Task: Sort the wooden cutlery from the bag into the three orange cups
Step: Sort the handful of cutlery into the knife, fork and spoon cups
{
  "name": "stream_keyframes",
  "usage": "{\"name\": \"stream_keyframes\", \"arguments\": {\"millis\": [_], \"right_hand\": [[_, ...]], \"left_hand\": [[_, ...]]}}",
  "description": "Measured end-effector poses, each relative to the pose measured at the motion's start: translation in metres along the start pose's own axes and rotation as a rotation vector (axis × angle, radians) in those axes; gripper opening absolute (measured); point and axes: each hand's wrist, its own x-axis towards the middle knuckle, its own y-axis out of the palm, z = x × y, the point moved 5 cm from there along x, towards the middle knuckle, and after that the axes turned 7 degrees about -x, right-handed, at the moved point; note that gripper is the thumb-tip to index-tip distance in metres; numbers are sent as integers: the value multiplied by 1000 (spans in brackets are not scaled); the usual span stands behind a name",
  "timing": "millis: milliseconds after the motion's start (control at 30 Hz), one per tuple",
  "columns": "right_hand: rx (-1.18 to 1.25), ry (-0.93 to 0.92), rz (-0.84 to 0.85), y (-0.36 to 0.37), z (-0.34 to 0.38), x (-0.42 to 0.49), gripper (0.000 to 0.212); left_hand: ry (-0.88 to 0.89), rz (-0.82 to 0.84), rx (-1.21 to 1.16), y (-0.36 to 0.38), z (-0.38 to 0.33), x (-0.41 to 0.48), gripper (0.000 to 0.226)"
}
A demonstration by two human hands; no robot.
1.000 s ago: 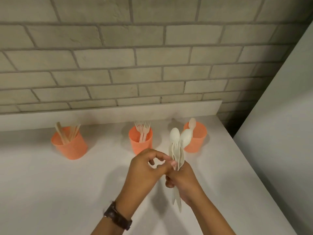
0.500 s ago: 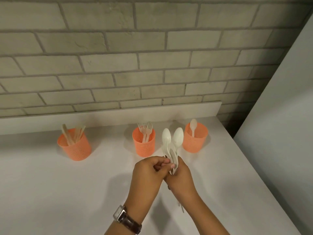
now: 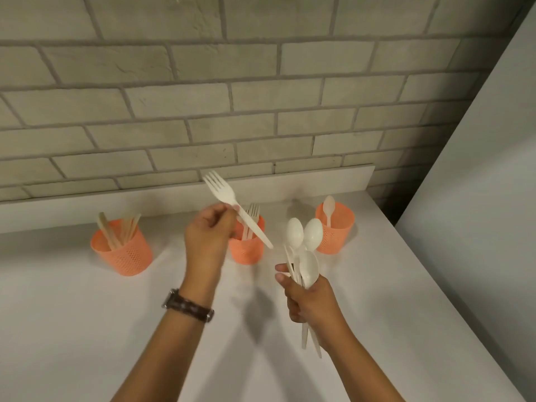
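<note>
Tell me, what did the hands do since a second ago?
The left hand pulled one fork out of the bundle and lifted it away to the left, toward the middle cup. The right hand still grips the rest. The middle cup, left cup and right cup stayed put.

Head-worn view, forward-down, close above white counter (image 3: 87, 329)

middle cup (image 3: 247, 252): partly behind left hand (image 3: 207, 236) | forearms (image 3: 162, 358): cut at bottom edge
</note>
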Motion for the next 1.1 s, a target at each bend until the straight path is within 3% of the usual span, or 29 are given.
{"name": "stream_keyframes", "arguments": {"millis": [100,267,400,467,567,733,867,1100], "right_hand": [[144,63,46,-4,-3,3,34],[363,84,213,-2,-3,7,30],[553,113,301,0,-8,12,50],[522,99,286,2,-9,13,48],[459,88,249,10,-10,14,31],[218,24,164,41,-6,9,8],[18,-11,177,81,-3,-1,21],[-22,-42,305,151,-1,-14,19]], "left_hand": [[71,-86,95,-9,7,39,4],[-18,-49,349,-5,60,76,20],[-73,3,490,-9,82,71,32],[-37,-1,492,-13,76,57,34],[3,60,447,-15,59,10,7],[-27,262,505,-26,48,-65,15],[-3,173,542,-62,45,-69,9],[-97,67,463,-129,25,-60,23]]}}
